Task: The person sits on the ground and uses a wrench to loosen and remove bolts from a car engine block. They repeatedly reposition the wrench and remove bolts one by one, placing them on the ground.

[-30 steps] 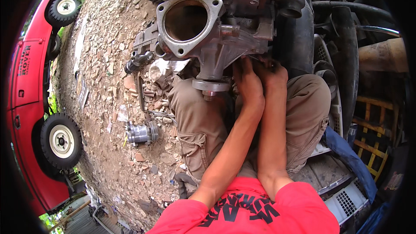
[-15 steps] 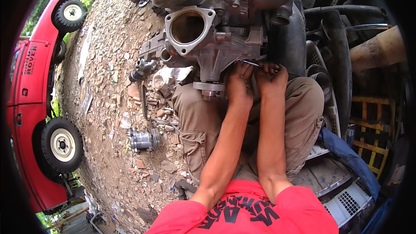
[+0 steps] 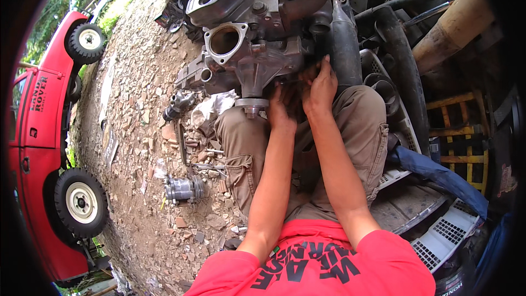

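While I watch from the head view, the biggest thing is the grey cast-metal engine block (image 3: 257, 38) standing on rubble, with a red off-road vehicle (image 3: 44, 148) parked well off to the left. Below the block's square open port (image 3: 224, 41), both hands work at its lower front face, just above my khaki-trousered knees (image 3: 246, 142). My right hand (image 3: 320, 85) presses flat-fingered against the casting beside a black rubber hose (image 3: 402, 60); my left hand (image 3: 279, 109) curls at the same spot, but I cannot tell whether it grips anything, since the fingers sit in shadow. I judge that steady, even pressure and a firm right-hand brace matter here. A small silver cylindrical part (image 3: 183, 188) lies apart on the gravel.
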The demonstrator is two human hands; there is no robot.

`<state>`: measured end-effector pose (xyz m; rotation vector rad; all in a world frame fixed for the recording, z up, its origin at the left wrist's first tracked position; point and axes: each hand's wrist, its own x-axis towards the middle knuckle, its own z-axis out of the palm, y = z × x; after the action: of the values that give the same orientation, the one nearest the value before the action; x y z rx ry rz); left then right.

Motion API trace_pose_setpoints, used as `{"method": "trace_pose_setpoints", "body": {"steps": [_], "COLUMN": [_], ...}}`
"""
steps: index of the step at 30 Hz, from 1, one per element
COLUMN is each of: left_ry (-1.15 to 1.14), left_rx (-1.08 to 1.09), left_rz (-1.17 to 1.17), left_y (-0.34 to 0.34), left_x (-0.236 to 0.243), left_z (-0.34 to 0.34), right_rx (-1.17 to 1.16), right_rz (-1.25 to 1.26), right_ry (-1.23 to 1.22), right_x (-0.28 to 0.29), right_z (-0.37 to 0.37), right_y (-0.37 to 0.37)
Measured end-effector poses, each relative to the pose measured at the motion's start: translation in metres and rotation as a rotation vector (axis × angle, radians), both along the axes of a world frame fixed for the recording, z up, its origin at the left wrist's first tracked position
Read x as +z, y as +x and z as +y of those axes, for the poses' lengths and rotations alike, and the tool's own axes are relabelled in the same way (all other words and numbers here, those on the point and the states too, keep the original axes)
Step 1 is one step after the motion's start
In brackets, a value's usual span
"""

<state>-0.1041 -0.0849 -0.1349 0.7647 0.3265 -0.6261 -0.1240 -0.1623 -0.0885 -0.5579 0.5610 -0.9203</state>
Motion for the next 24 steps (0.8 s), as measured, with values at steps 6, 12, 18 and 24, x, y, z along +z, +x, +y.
{"method": "trace_pose_setpoints", "body": {"steps": [6, 12, 18, 24], "left_ry": [0.072, 0.054, 0.082, 0.011], "left_rx": [0.049, 0.053, 0.025, 0.078], "left_rz": [-0.124, -0.136, -0.112, -0.314], "left_y": [-0.005, 0.016, 0.014, 0.015], "left_x": [-0.002, -0.005, -0.013, -0.024], "left_z": [-0.001, 0.001, 0.004, 0.000], "right_rx": [0.075, 0.095, 0.154, 0.026], "right_rz": [-0.436, -0.550, -0.646, -0.429], "right_ry": [0.529, 0.691, 0.682, 0.818], "right_x": [-0.044, -0.062, -0.089, -0.094], "right_z": [-0.018, -0.017, -0.018, -0.015], "right_y": [-0.015, 0.001, 0.007, 0.026]}}
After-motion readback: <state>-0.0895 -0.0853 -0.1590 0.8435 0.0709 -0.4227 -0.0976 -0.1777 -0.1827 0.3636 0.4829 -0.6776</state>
